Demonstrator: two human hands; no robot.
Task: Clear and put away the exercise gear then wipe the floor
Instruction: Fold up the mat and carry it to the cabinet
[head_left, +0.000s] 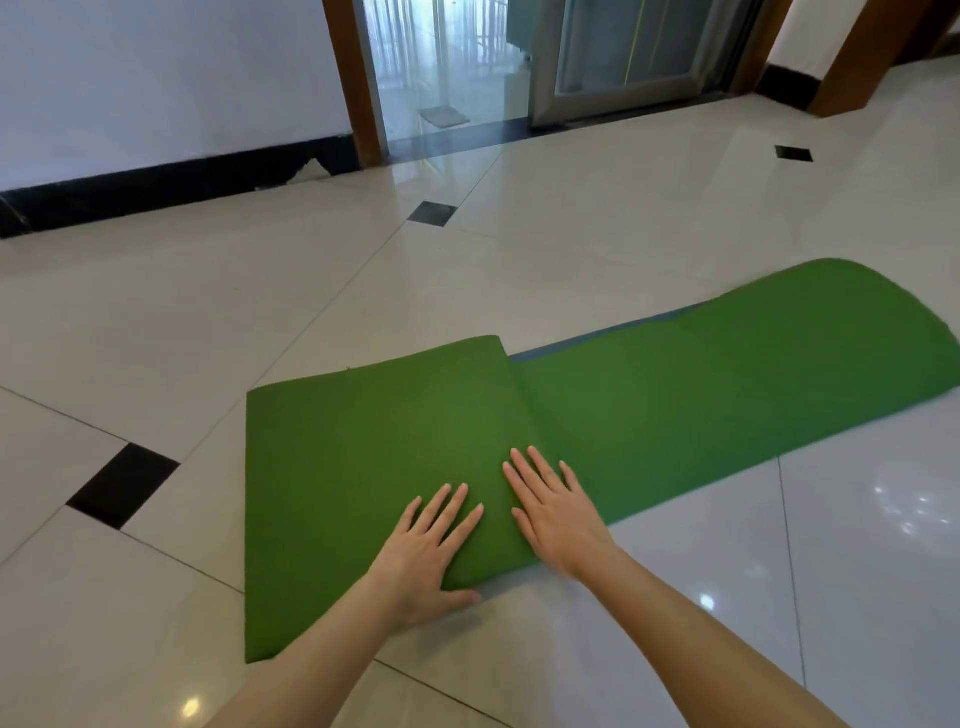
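Out at nine o'clock the black skirting runs along the white wall; nearer, a black inset tile breaks the pale floor; the green exercise mat lies on that floor, its left end folded back over itself into a doubled flap; the left hand rests flat on the flap near its six o'clock edge, grip slack, fingers straight and spread, thumb down at the mat's rim, holding nothing; just beside it toward three o'clock the right hand presses flat on the crease of the fold, fingers straight, its grip likewise around nothing; the rest of the mat stretches off toward two o'clock, its far end curling up; at twelve o'clock stands a glass door.
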